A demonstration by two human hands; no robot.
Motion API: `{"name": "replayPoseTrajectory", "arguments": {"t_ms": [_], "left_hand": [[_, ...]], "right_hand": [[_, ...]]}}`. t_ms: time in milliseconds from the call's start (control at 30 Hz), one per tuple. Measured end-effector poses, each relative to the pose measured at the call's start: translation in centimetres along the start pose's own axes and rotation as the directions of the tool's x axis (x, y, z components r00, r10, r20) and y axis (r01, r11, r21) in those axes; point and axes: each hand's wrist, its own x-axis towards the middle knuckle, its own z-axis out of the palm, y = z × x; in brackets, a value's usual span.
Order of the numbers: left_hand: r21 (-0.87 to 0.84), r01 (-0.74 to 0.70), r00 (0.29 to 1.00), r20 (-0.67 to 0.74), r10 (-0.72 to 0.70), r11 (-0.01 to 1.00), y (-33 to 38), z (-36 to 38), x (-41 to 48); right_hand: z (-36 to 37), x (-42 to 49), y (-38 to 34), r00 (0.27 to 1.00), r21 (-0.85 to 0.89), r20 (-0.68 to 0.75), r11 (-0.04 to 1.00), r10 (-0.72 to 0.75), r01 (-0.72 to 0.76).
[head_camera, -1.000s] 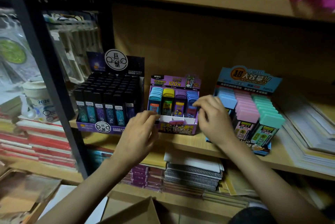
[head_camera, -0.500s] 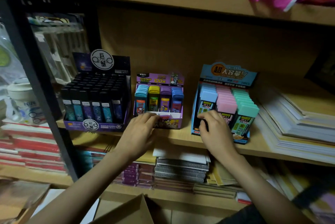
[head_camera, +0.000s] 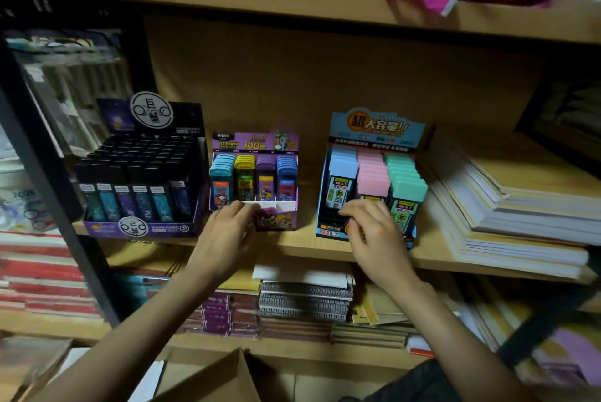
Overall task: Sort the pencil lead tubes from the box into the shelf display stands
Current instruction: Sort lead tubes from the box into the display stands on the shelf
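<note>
Left hand (head_camera: 224, 236): fingers lightly bent, tips resting on the white front lip of the small purple cardboard display stand (head_camera: 257, 141); nothing seen pinched, grip loose. Right hand (head_camera: 377, 232): fingers curled, knuckles toward the camera, against the lower front of the tall blue cardboard display stand (head_camera: 377, 127). Cannot tell whether it holds a tube; the fingertips are hidden.

Change over the last second: the right hand was at the right edge of the purple stand, then crossed to the blue stand, and now sits low at that stand's front, before the blue and pink columns. The left hand has stayed at the purple stand's lip throughout. View has drifted left and down, so the blue stand now sits nearer centre.

Positions:
- Purple stand holds four rows of flat pencil lead tubes with rounded caps (head_camera: 245, 174): light blue, yellow, purple, dark blue, left to right.
- Blue stand holds three rows of square-capped lead tubes (head_camera: 374, 174): light blue, pink, teal. Front of the light blue row looks lower than the others.
- Black-and-purple display stand (head_camera: 107, 229) at left, packed with black-capped lead tubes (head_camera: 143, 157).
- All three stands stand on the same wooden shelf board (head_camera: 312, 247), purple stand between the other two.
- Brown cardboard box flap (head_camera: 221, 379) at the bottom edge, below both forearms.
- Stack of pale exercise books (head_camera: 520, 206) lies right of the blue stand.
</note>
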Motion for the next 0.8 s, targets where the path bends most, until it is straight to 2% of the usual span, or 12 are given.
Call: {"name": "replayPoseTrajectory", "arguments": {"t_ms": [100,200,267,333,367,433,533,667,800], "left_hand": [[-0.011,0.037,0.998,-0.041,-0.037,0.999,1.0,0.0,-0.3],[-0.081,-0.056,0.985,-0.166,0.042,0.995,3.6,-0.1,0.4],[-0.24,-0.141,0.973,-0.214,0.09,0.96,6.4,0.0,1.7],[-0.446,-0.155,0.976,-0.208,0.067,0.882,9.4,0.4,3.6],[-0.533,-0.127,0.983,-0.177,0.036,0.837,10.8,0.8,4.6],[-0.642,-0.02,0.995,-0.085,-0.045,0.766,12.7,1.7,6.7],[-0.708,0.079,0.99,-0.026,-0.139,0.701,14.0,2.7,9.1],[-0.73,0.083,0.984,-0.046,-0.17,0.678,14.2,4.0,10.4],[-0.763,0.11,0.975,-0.042,-0.219,0.637,13.4,4.8,10.6]], "right_hand": [[-1.6,0.0,1.1,0.955,0.02,-0.291,0.999,0.05,-0.046],[-2.5,0.6,2.4,0.856,0.189,-0.443,0.961,0.269,-0.204],[-2.5,1.2,3.6,0.784,0.379,-0.405,0.867,0.471,-0.324],[-2.4,1.9,4.9,0.691,0.578,-0.247,0.676,0.679,-0.457],[-2.4,2.3,5.4,0.652,0.632,-0.167,0.588,0.739,-0.505],[-2.4,3.0,6.6,0.617,0.699,-0.065,0.477,0.785,-0.533],[-2.3,4.0,7.4,0.645,0.756,0.013,0.414,0.764,-0.506],[-1.6,4.2,7.5,0.715,0.732,0.074,0.449,0.695,-0.512],[-1.5,4.3,7.6,0.746,0.707,0.066,0.496,0.663,-0.503]]}}
